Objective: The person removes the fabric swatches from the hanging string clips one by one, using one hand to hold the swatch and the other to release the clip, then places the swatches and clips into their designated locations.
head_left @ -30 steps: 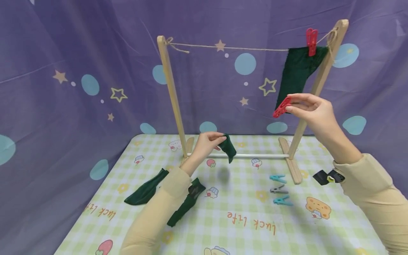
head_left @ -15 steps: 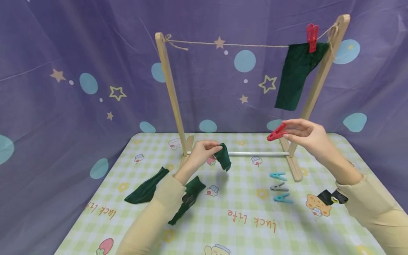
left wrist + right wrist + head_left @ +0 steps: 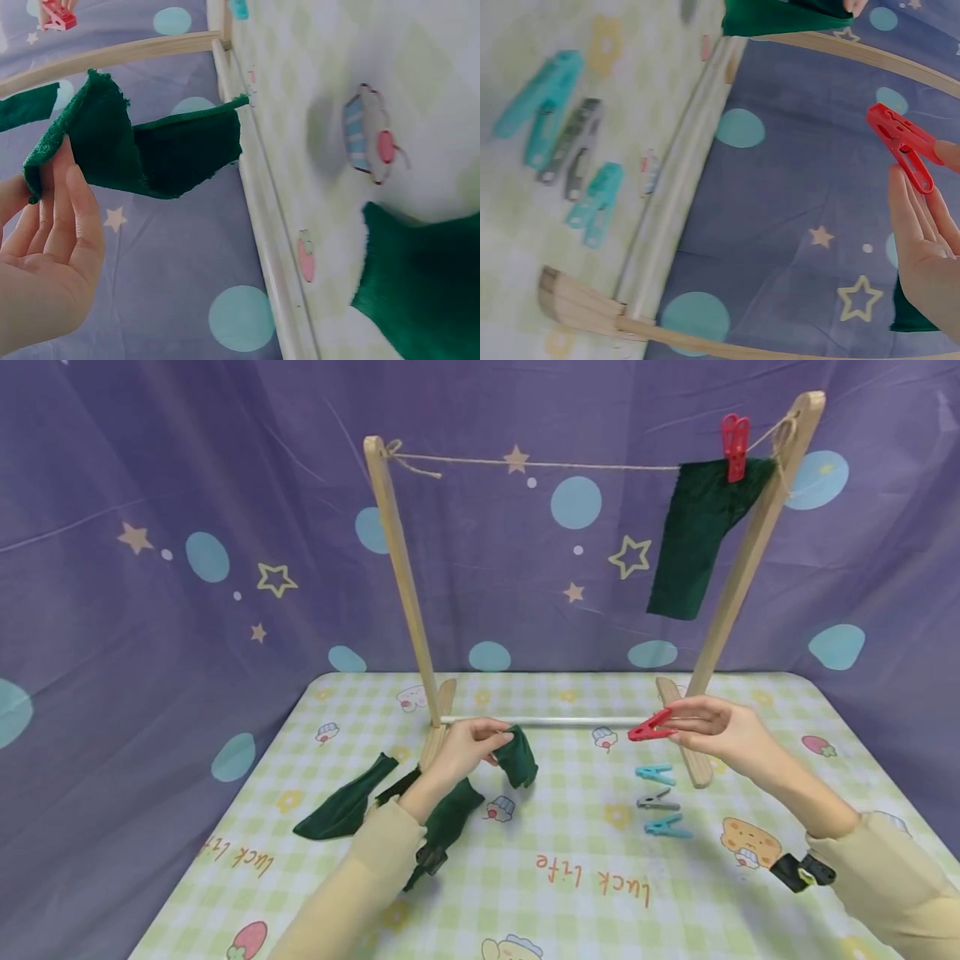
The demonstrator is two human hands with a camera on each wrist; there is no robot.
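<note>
One sock [image 3: 693, 539] hangs on the line [image 3: 570, 465] above right hand [image 3: 718, 731], which pinches a red peg [image 3: 645, 732]. Left hand [image 3: 467, 750] pinches second sock [image 3: 519, 760], unhung. Apparently left: at least two table socks [image 3: 341, 806] near left hand; three pegs [image 3: 647, 772] below right hand.

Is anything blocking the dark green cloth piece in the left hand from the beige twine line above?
Nothing visible stands between the dark green cloth piece in the left hand and the beige twine line. Toward its right end, a hanging dark green cloth with a red plastic clothespin occupies it.
</note>
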